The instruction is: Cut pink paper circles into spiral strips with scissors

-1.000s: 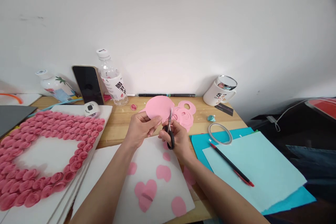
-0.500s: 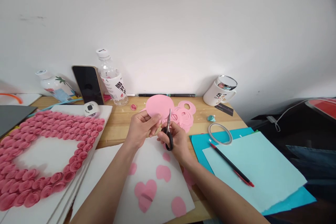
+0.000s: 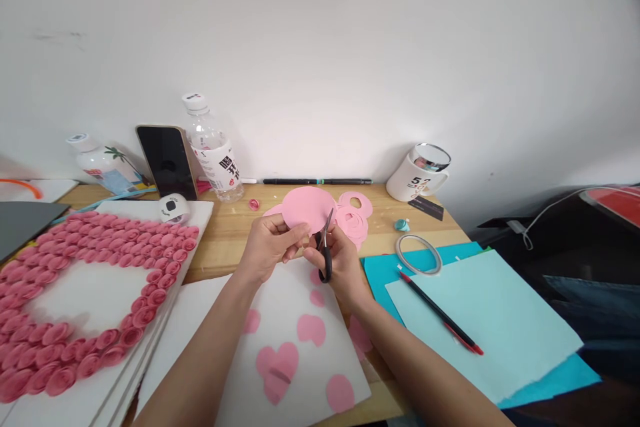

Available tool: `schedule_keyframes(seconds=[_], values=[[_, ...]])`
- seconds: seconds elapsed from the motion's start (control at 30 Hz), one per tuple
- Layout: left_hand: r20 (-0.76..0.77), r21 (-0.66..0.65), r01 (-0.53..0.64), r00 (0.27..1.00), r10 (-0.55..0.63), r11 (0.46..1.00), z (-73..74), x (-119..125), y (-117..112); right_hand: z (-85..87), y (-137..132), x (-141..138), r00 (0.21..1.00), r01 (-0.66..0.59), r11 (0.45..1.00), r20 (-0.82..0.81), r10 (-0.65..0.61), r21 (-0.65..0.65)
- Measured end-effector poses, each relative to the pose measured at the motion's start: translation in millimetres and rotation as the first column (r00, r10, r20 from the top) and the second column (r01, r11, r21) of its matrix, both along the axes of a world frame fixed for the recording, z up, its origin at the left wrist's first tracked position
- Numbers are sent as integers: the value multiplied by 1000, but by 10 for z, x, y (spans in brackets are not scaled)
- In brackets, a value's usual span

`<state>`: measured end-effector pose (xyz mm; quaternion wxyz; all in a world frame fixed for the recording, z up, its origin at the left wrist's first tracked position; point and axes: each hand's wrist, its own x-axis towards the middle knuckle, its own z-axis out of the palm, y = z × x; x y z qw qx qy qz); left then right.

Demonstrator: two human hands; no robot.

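Pinched between the fingers of my left hand (image 3: 270,243) is a pink paper circle (image 3: 307,207), held up over the table. My right hand (image 3: 343,260) has its fingers in the black handles of a pair of scissors (image 3: 326,250). The blades point up and stand slightly apart at the circle's lower right edge. Behind it lies a pile of pink paper rings (image 3: 353,220), partly covered by the circle and my hands. Below my hands, a white sheet (image 3: 300,387) carries pink cut-outs, among them a heart shape (image 3: 277,370) and a small circle (image 3: 340,393).
A white board with pink paper roses (image 3: 155,297) lies at left. Behind stand a phone (image 3: 167,163), a clear bottle (image 3: 215,160) and a white mug (image 3: 417,173). At right, a tape roll (image 3: 419,255) and black pen (image 3: 440,313) lie on blue paper (image 3: 550,390).
The pink circle has shifted slightly right and down and is tilted flatter. The scissors have turned, their tips leaning right, with the blades parted more than before.
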<state>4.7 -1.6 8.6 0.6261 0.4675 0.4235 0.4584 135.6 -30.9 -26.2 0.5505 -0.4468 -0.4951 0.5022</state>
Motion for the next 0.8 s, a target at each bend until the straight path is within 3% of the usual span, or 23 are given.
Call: schedule_keyframes(seconds=[0.8], values=[[36,7,-40,999,39,999,-23,-40,18,-18,-22,-2,998,-29,997,-53,25,-77]])
